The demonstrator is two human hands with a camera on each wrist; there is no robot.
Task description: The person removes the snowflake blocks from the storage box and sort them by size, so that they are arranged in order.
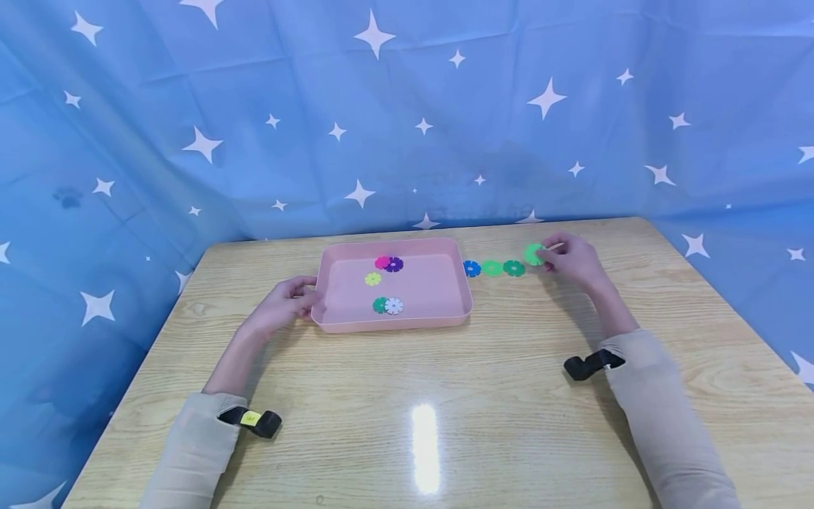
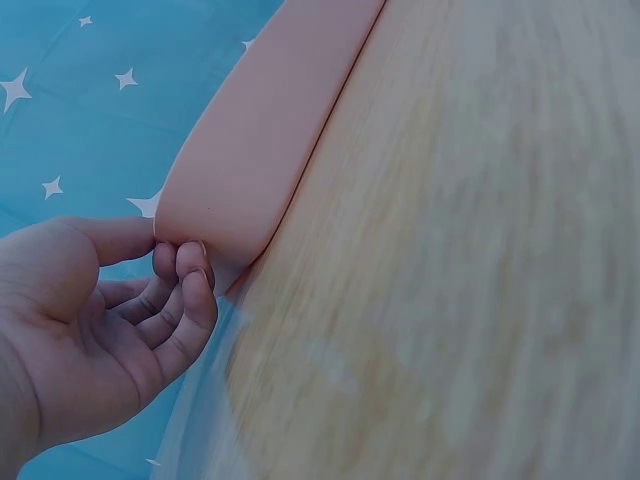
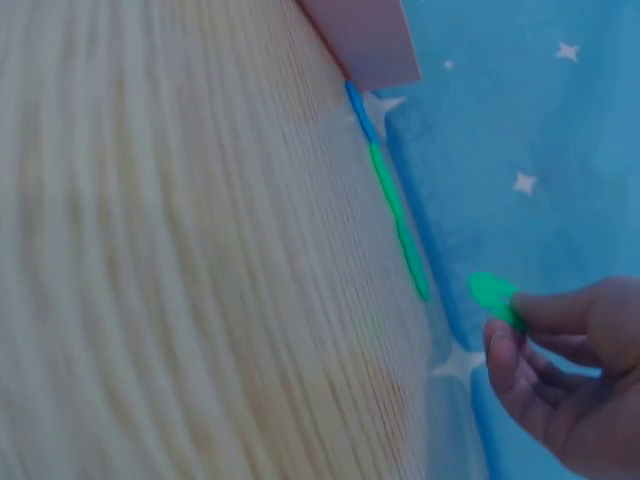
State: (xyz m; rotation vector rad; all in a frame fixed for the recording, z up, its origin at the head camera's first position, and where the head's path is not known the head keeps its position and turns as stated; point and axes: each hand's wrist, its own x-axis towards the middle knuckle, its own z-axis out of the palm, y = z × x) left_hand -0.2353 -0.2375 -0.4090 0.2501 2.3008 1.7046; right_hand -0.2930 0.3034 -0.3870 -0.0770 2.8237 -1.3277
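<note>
My left hand point(image 1: 284, 305) holds the left end of a shallow pink tray point(image 1: 432, 322), thumb at the rim and curled fingers against the wall, as the left wrist view shows. Between thumb and fingertips, my right hand point(image 1: 572, 261) pinches a bright green notched snowflake disc point(image 3: 492, 293), raised above the table. Just left of that hand, a row of flat discs runs out from the tray: a blue disc point(image 1: 472, 268), a light green disc point(image 1: 492, 268) and a dark green disc point(image 1: 514, 268).
Inside the tray lie a pink disc point(image 1: 382, 262) by a purple disc point(image 1: 395, 264), a yellow disc point(image 1: 372, 279), and a green disc point(image 1: 379, 305) by a white disc point(image 1: 394, 305). A blue starred curtain point(image 1: 381, 141) hangs behind the wooden table point(image 1: 356, 417).
</note>
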